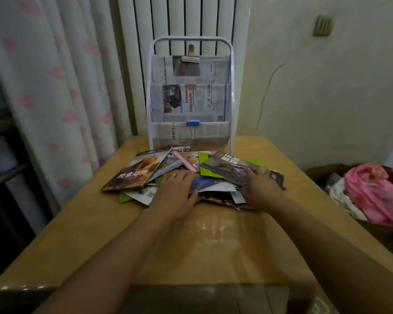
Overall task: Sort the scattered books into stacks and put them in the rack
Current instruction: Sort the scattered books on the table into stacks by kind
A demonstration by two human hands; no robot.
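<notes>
Several thin books lie in a loose overlapping heap (pixel 182 175) on the wooden table (pixel 213 245), just in front of the rack. The white metal rack (pixel 231 87) stands upright at the table's far edge, its tiers lined with newspaper and a blue binder clip on the lowest one. My left hand (pixel 175 191), wearing a ring, rests palm down on the middle of the heap with fingers spread. My right hand (pixel 259 189) lies on the right side of the heap, its fingers touching a dark-covered book (pixel 227 166) that tops a green one. A brown book (pixel 132 173) sits at the left.
A curtain with pink hearts (pixel 55 98) hangs at the left, a white radiator (pixel 179 17) stands behind the rack. A box with pink cloth (pixel 372 191) sits to the right of the table. The table's near half shows glossy bare wood.
</notes>
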